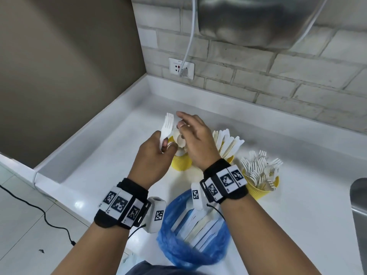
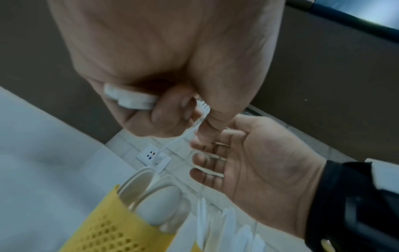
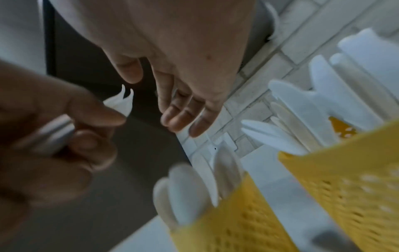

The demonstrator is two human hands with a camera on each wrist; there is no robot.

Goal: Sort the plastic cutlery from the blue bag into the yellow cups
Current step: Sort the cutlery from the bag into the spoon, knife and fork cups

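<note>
My left hand (image 1: 158,153) grips white plastic forks (image 1: 166,128) by their handles, tines up, just left of the yellow cup of spoons (image 1: 181,163). In the left wrist view the left hand (image 2: 164,109) curls round the fork handles (image 2: 129,98). My right hand (image 1: 188,128) hovers open over the spoon cup and holds nothing; its fingers (image 3: 183,119) are straight. A yellow cup of knives (image 1: 230,158) and a yellow cup of forks (image 1: 262,188) stand to the right. The blue bag (image 1: 178,245) lies open at the front with cutlery inside.
The white counter (image 1: 111,155) ends in a raised edge on the left and a brick wall (image 1: 258,76) behind, with a socket (image 1: 181,68) and cable. A steel sink edge (image 1: 359,205) is at the right. A metal hood (image 1: 258,20) hangs above.
</note>
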